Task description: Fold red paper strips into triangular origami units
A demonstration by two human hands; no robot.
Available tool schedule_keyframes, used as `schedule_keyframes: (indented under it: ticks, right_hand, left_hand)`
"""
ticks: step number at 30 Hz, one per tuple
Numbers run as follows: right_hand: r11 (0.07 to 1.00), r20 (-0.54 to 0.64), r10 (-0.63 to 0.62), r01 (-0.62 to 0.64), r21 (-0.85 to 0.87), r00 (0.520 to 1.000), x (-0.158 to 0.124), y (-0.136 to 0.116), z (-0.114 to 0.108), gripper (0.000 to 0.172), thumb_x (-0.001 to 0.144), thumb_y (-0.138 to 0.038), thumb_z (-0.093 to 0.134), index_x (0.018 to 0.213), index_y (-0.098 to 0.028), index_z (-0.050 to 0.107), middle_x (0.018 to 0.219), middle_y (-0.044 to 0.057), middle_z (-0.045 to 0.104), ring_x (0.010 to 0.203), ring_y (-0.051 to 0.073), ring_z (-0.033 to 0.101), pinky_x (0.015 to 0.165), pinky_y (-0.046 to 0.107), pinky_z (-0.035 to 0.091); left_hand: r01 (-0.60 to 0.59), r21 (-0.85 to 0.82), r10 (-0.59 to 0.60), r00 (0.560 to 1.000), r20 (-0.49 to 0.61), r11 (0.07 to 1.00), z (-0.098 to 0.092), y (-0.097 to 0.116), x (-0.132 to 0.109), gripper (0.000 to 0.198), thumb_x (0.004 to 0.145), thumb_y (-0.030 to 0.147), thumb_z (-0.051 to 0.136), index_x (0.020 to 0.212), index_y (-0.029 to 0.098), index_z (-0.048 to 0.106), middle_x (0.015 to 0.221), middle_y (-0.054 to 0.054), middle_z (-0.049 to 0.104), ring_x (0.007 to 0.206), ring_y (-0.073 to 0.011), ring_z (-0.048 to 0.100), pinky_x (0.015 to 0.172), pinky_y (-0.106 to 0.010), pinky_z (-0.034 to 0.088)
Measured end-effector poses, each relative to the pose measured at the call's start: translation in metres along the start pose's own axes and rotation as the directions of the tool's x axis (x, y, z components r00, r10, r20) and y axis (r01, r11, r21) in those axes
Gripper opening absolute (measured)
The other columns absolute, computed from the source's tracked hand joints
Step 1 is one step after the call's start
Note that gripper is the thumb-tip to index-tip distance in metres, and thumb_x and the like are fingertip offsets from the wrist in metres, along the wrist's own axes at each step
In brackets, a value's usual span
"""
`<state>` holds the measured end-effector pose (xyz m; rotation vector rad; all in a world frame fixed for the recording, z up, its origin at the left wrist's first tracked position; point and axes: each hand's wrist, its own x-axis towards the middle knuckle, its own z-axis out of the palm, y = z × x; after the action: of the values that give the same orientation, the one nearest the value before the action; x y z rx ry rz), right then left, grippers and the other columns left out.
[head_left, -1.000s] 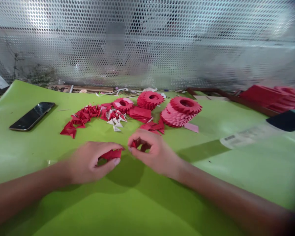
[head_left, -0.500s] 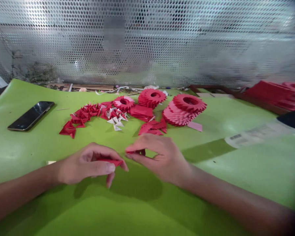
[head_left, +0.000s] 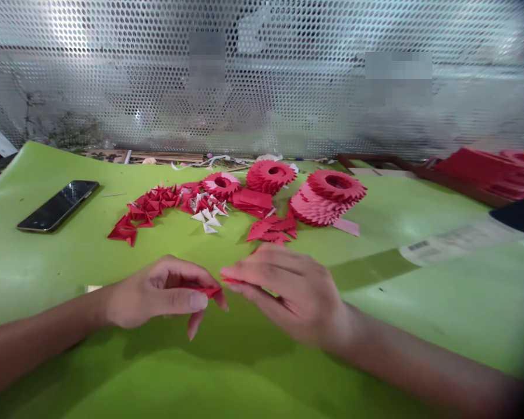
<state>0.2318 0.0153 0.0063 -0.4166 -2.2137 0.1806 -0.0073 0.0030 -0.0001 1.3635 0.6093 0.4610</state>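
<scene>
Between thumb and fingers, my left hand [head_left: 166, 294] pinches a folded red paper piece [head_left: 212, 291], its pointed end showing toward the right. My right hand [head_left: 292, 291] is closed on another small red paper piece [head_left: 231, 280], most of it hidden under the fingers. A narrow gap parts the two pieces above the green tabletop. Just beyond the right hand lie folded red paper triangles [head_left: 271, 228] and a stack of flat red paper [head_left: 252, 201]. Farther left are a cluster of red folded pieces [head_left: 152, 205] and some white ones [head_left: 208, 220].
Interlocked paper rings [head_left: 268, 177] stand at the back, beside a taller pink-and-red one [head_left: 318, 206]. A phone [head_left: 59, 206] lies at left. On the right rest a clear plastic sleeve with a label [head_left: 423, 250] and a tray [head_left: 475, 189] of red paper. A perforated metal screen [head_left: 157, 105] closes the far side.
The right hand has turned, its fingers now flatter over its red piece, and more of the back of the hand shows. The left hand keeps nearly the same place and grip.
</scene>
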Motion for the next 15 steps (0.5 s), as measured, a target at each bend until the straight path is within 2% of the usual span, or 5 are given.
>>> schedule_keyframes:
  ticks: [2, 4, 15]
  right_hand:
    - [0.998, 0.008, -0.058, 0.058, -0.039, 0.998, -0.0012, -0.0012, -0.0011, 0.012, 0.093, -0.014, 0.064, 0.104, -0.016, 0.07, 0.087, 0.003, 0.076, 0.073, 0.012, 0.068, 0.069, 0.025, 0.056]
    - [0.993, 0.006, -0.086, 0.086, -0.075, 0.996, -0.0017, -0.0032, -0.0025, 0.011, 0.094, -0.017, 0.063, 0.103, -0.018, 0.069, 0.085, 0.002, 0.076, 0.069, 0.012, 0.067, 0.065, 0.025, 0.055]
    - [0.988, 0.008, -0.111, 0.111, -0.109, 0.994, -0.0027, -0.0048, -0.001, 0.008, 0.097, -0.018, 0.059, 0.101, -0.018, 0.067, 0.08, 0.0, 0.074, 0.065, 0.01, 0.065, 0.062, 0.025, 0.052]
  left_hand:
    - [0.003, 0.017, -0.003, 1.0, -0.011, 1.0, -0.0011, -0.0007, 0.0009, 0.031, 0.094, 0.041, 0.062, 0.102, 0.012, 0.071, 0.063, -0.001, 0.064, 0.049, -0.0075, 0.046, 0.045, -0.019, 0.026]
    - [0.006, 0.023, -0.006, 1.0, -0.016, 1.0, -0.0016, -0.0013, 0.0012, 0.033, 0.094, 0.043, 0.061, 0.101, 0.012, 0.071, 0.061, -0.001, 0.063, 0.048, -0.0075, 0.042, 0.045, -0.02, 0.025]
    - [0.059, 0.015, -0.058, 0.998, -0.039, 0.998, 0.0006, 0.0012, 0.0013, 0.038, 0.092, 0.046, 0.062, 0.101, 0.011, 0.069, 0.06, 0.0, 0.062, 0.047, -0.008, 0.041, 0.046, -0.021, 0.024]
